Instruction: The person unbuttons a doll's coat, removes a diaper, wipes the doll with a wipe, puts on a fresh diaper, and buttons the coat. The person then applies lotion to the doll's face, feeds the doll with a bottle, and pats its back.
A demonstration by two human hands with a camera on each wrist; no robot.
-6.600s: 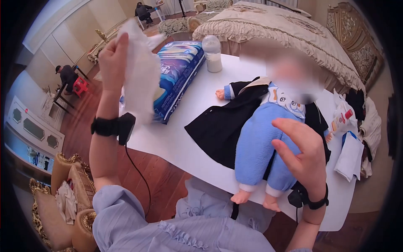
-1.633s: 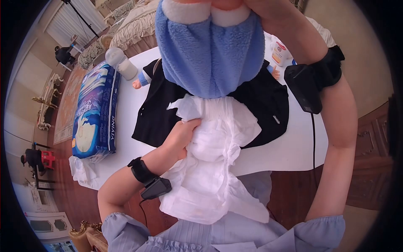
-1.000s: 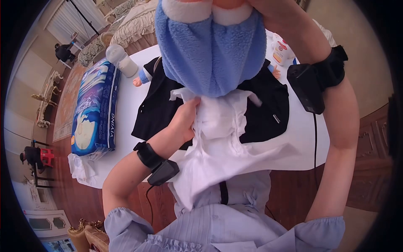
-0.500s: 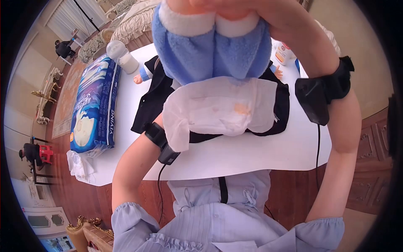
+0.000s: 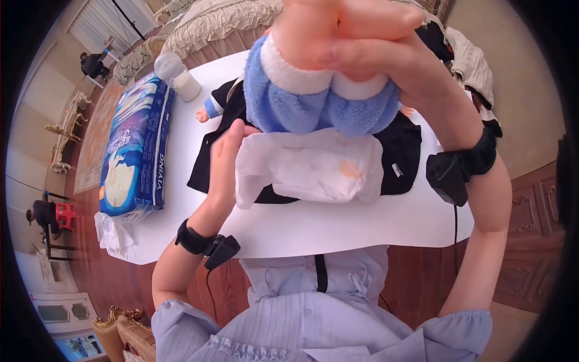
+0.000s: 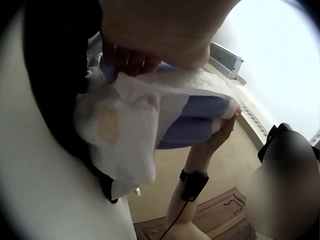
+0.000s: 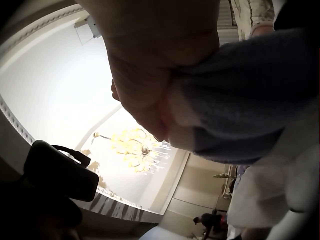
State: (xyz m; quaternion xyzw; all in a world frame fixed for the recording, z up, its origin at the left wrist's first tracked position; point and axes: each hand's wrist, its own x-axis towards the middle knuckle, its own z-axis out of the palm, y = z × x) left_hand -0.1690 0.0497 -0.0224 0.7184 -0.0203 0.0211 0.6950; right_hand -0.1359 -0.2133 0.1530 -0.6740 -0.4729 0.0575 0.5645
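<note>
My right hand point(image 5: 416, 81) grips the doll's ankles and holds both legs up, feet towards me. The doll point(image 5: 295, 99) wears fluffy blue trousers with white cuffs; its head and upper body are hidden behind the raised legs. Below its bottom lies a white diaper point(image 5: 289, 169), its near end folded over, with a yellowish patch on its outside. My left hand point(image 5: 226, 163) is at the diaper's left edge, fingers extended towards the doll. In the left wrist view its fingertips point(image 6: 132, 62) lie by the blue fabric and the diaper. A black garment point(image 5: 208, 163) is spread beneath.
On the white table point(image 5: 338, 232), a blue diaper pack point(image 5: 136, 145) stands at left with crumpled white material point(image 5: 113, 235) near it. A baby bottle point(image 5: 178, 78) stands behind the pack. Clothes point(image 5: 473, 69) lie at the back right, and a bed point(image 5: 220, 30) is beyond.
Earlier my left hand carried the diaper over and worked it under the lifted doll. Its loose near end has folded up, and that hand has since come out at its left side. The legs remain raised.
</note>
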